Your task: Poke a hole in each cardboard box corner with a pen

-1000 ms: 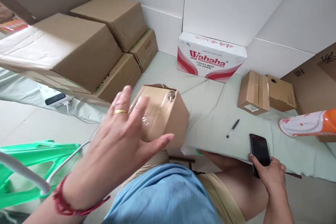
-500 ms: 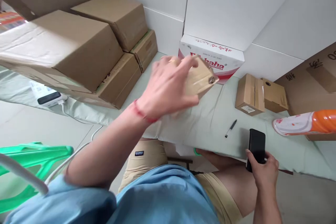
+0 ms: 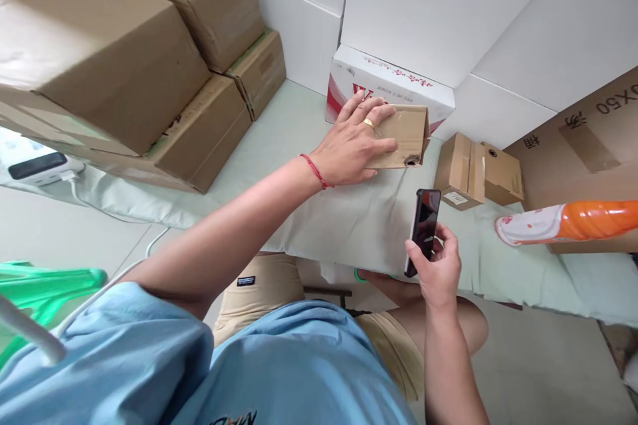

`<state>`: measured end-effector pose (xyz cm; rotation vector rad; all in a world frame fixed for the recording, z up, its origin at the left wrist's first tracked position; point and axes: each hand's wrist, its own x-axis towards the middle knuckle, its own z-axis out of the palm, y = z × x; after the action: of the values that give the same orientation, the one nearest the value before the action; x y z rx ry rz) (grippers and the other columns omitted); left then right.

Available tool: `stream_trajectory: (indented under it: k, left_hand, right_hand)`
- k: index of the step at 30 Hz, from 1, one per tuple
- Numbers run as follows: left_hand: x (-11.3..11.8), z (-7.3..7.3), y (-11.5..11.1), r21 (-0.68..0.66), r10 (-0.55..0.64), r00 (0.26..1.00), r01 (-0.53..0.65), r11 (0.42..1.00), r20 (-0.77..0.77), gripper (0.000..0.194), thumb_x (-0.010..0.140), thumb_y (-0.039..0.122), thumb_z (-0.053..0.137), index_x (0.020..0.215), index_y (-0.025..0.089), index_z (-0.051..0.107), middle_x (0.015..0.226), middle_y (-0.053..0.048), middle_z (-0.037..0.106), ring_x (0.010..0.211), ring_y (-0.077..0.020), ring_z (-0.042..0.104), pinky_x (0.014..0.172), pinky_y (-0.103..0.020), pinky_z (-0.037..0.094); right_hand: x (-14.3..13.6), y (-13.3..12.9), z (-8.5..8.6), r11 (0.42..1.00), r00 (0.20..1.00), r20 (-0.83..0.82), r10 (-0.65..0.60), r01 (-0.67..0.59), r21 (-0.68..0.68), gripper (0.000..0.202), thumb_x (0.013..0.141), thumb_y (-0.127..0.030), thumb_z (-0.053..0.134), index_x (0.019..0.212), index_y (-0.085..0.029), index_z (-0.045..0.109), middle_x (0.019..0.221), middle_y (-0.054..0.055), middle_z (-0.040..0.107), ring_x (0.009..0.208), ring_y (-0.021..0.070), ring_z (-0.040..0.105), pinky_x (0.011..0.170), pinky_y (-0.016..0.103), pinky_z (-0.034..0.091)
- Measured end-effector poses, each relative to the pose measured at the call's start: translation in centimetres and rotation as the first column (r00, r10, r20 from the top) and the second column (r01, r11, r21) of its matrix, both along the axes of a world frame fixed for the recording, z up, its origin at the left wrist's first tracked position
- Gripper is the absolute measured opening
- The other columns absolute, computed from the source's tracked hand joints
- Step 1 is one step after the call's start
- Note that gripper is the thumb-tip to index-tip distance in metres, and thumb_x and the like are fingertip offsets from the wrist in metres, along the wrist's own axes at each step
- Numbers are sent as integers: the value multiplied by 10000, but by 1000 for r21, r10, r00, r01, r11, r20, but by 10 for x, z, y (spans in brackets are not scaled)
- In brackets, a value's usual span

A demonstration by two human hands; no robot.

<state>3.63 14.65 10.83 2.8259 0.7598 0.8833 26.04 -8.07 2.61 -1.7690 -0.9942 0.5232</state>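
Note:
A small brown cardboard box is under my left hand, in front of the red-and-white carton. The fingers lie over the box's top and left side, with the thumb along its near side. One lower corner of this box looks torn and dark. Nearer my lap, my right hand grips a black smartphone, held upright and tilted, its dark screen facing partly to the right. The phone is above the front part of the cloth-covered table.
Large cardboard boxes are stacked at the left. Two small boxes stand right of centre, beside an orange-and-white bottle and a big carton. A power strip with a white cable sits at the left edge.
The small box has come down from a tilted, lifted pose to lie flatter under my left hand. My right hand has raised the phone and moved it left; the pen is out of sight.

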Motion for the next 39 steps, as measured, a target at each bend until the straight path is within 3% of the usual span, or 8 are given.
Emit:
stream_trajectory:
  k: [3,8,14,22,31,39]
  left_hand:
    - [4,1,-2,-42,5,1000,-4,999,26,410,750,298,792,1158,268,772,1718,-96,438,1627,-445,269,1346,-728,69]
    - [11,-2,-3,-82,-67,998,68,994,16,378,727,298,791,1103,272,781,1800,-74,350,1648,-445,247,1352,-705,99]
    - [13,-7,1,-98,-72,997,74,992,29,423,719,292,771,1140,257,790,1746,-99,429,1648,-467,243,1343,-713,75]
    - [12,-8,-3,-62,-68,998,68,996,-2,394,774,268,735,1163,239,793,1761,-129,409,1654,-442,265,1357,-680,73]
    - [14,-16,7,10,-90,996,90,996,1,356,874,395,762,1197,248,787,1754,-121,395,1646,-437,263,1354,-676,89]
    - [14,-19,9,46,-81,997,82,996,-9,306,904,348,727,1189,242,763,1757,-102,377,1652,-439,276,1357,-684,108]
  right_hand:
    - [-18,12,14,997,999,49,1,-5,83,769,740,-616,891,1320,-214,586,1238,112,695,1019,243,705,921,435,604]
    - [-35,26,25,971,943,306,-131,60,231,783,739,-660,868,1308,-204,585,1230,121,624,1120,307,653,999,539,578]
    - [-51,33,28,936,844,479,-240,69,346,736,804,-608,819,1355,-212,535,1211,129,568,1147,333,599,999,562,568]
    - [-66,40,27,948,864,464,-195,45,314,787,839,-623,797,1409,-216,437,1271,157,505,1236,363,529,1084,645,511]
    - [-71,42,25,933,835,491,-247,68,353,776,810,-604,817,1383,-210,473,1256,146,540,1175,336,576,1022,572,548]
    - [-67,40,25,941,832,502,-237,68,332,794,792,-601,816,1394,-210,478,1258,140,533,1156,328,584,1006,555,550]
